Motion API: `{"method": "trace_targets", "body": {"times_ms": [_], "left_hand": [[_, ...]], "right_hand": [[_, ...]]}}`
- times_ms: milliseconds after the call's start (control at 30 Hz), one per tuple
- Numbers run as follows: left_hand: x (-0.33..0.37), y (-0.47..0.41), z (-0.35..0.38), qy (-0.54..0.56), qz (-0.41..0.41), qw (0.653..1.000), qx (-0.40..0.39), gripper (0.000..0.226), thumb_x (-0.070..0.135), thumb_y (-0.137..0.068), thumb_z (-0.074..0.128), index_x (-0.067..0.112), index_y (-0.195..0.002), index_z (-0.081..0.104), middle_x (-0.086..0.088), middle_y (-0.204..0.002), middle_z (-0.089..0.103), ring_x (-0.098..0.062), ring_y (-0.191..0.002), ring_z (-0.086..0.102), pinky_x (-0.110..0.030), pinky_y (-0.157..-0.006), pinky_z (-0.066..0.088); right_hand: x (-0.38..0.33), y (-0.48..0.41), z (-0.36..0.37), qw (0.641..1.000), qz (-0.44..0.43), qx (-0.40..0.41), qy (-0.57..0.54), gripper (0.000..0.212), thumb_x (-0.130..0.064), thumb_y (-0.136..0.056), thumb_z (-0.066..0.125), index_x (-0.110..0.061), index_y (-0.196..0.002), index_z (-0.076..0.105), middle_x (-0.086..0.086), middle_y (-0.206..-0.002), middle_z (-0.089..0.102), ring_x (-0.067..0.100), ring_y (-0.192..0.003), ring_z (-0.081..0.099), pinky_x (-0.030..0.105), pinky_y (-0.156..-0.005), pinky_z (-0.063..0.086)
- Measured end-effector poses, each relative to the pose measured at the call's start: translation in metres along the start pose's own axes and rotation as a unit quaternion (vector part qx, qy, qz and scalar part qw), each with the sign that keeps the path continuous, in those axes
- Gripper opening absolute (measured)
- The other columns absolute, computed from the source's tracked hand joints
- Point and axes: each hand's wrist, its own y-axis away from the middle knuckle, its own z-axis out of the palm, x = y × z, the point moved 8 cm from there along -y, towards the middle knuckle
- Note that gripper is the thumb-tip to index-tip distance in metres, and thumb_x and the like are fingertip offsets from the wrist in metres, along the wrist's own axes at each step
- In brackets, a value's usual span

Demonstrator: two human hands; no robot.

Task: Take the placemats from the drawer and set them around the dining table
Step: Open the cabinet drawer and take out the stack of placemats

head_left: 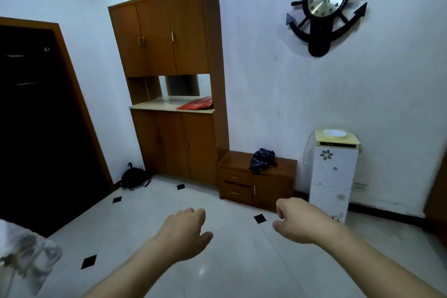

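Note:
Both my arms reach forward over the white tiled floor. My left hand [187, 230] hangs with loosely curled fingers and holds nothing. My right hand [296, 219] is also loosely curled and empty. Ahead, against the wall, stands a low wooden cabinet [273, 184] with two small drawers [235, 185] on its left side, both closed. A dark crumpled cloth [262, 160] lies on top of it. No placemats are in view. A corner of a table with a pale cloth [26, 254] shows at the lower left.
A tall wooden cupboard [169, 80] with a counter and a red item [196, 103] stands left of the low cabinet. A white water dispenser [335, 174] stands to its right. A dark doorway [36, 116] is at left, with a black bag [135, 178] on the floor nearby.

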Motion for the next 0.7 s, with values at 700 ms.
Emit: {"method": "trace_targets", "body": {"times_ms": [700], "left_hand": [[-0.071,-0.419,0.036,0.003,0.005,1.0,-0.025,0.04,0.056,-0.089,0.047,0.022,-0.11,0.05,-0.001,-0.108,0.057,-0.022,-0.095,0.054,-0.035,-0.08,0.046]], "right_hand": [[0.077,-0.412,-0.011,0.998,0.019,-0.057,-0.027,0.014,-0.036,-0.088,0.055,-0.022,-0.086,0.053,-0.005,-0.084,0.055,0.01,-0.067,0.049,0.023,-0.054,0.037]]}}
